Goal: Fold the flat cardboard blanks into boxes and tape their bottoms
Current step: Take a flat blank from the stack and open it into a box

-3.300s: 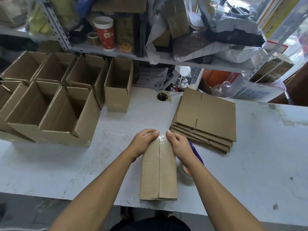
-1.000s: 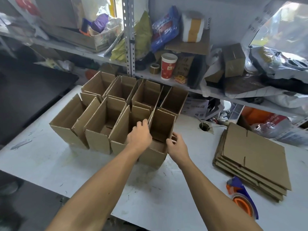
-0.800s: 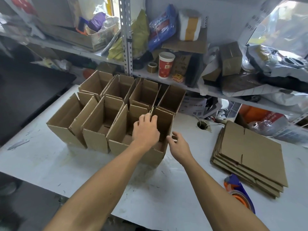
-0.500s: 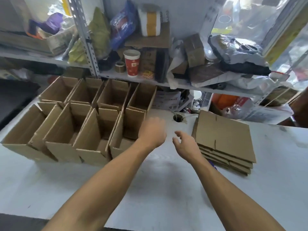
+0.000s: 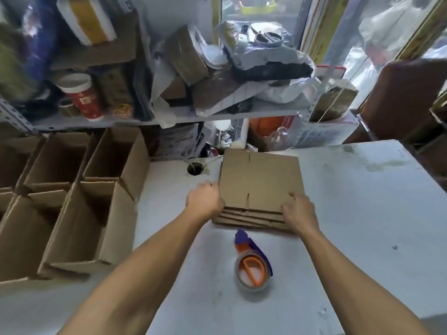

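Now off the finished boxes (image 5: 72, 201) — left hand (image 5: 205, 201) and right hand (image 5: 298, 213) gripping the blank stack (image 5: 260, 180) edges; next box starting.

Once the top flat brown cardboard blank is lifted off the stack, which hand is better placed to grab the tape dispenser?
Probably the right hand: the orange-and-purple tape dispenser lies nearer it than the left hand.

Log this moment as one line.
phase: fetching next blank | both hands: left, right on stack of flat brown cardboard blanks | tape dispenser: idle
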